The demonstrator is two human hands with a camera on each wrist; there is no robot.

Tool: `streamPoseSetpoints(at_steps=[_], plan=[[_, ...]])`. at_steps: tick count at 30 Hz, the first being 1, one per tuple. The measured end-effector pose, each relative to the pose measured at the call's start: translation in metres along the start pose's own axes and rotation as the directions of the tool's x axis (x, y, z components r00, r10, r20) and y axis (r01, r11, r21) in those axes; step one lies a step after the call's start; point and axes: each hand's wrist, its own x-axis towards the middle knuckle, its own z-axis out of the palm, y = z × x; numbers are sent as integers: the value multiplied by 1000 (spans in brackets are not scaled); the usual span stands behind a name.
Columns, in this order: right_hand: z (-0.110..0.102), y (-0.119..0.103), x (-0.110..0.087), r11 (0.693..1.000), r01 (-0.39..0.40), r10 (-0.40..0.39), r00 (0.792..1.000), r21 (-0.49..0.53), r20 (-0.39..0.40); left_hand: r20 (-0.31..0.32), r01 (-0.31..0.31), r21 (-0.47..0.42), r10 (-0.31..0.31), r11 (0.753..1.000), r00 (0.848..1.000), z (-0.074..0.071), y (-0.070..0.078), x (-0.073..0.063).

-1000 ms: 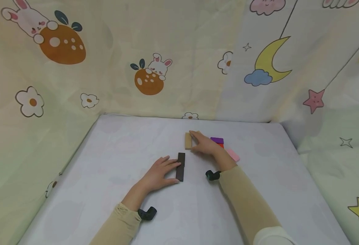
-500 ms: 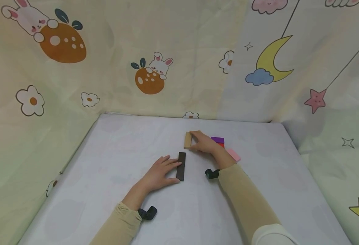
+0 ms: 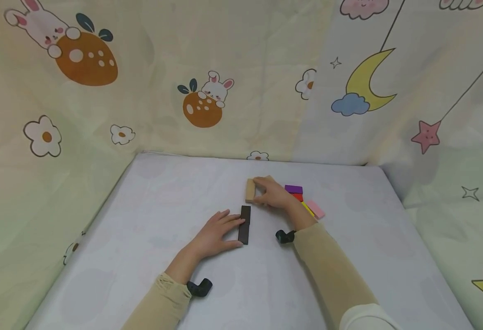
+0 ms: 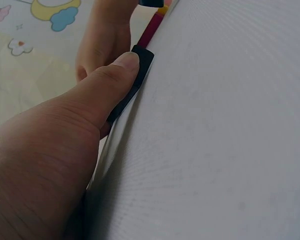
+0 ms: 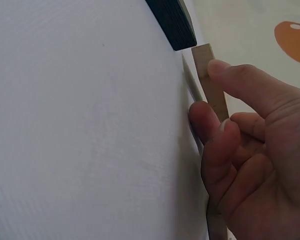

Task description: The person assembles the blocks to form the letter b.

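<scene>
In the head view my left hand (image 3: pixel 210 233) rests with extended fingers along two black blocks (image 3: pixel 244 225) laid end to end. Its thumb touches their near end, and the left wrist view shows the thumb (image 4: pixel 117 75) flat against a dark block (image 4: pixel 145 52). Farther back, my right hand (image 3: pixel 274 195) pinches a plain wooden block (image 3: pixel 250 190) between thumb and fingers. The right wrist view shows this wooden block (image 5: pixel 210 82) at the fingertips, close to the end of a dark block (image 5: pixel 175 25).
Behind the right hand, part of another wooden block (image 3: pixel 270 177) shows. Purple (image 3: pixel 293 189), red (image 3: pixel 297 197), yellow (image 3: pixel 307 208) and pink (image 3: pixel 315 209) blocks lie beside the right wrist. A printed cloth wall (image 3: pixel 241 133) borders the white tabletop (image 3: pixel 163 188).
My right hand has shifted the wooden block slightly left, away from the right-hand blocks. A yellow block has come into sight past the right wrist. The left hand has stayed in place.
</scene>
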Motion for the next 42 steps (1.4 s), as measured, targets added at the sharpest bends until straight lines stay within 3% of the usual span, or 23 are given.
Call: streamPoseSetpoints(at_steps=[13, 24, 42], plan=[[9, -5, 0, 995, 31, -32, 999, -94, -4, 1, 10, 9, -10, 1000, 1000, 2, 1, 0], [10, -5, -2, 1000, 0, 1, 999, -16, 39, 0, 13, 17, -13, 1000, 1000, 0, 3, -1], [15, -2, -3, 996, -65, 64, 998, 60, 15, -8, 13, 3, -13, 1000, 1000, -2, 5, 0]])
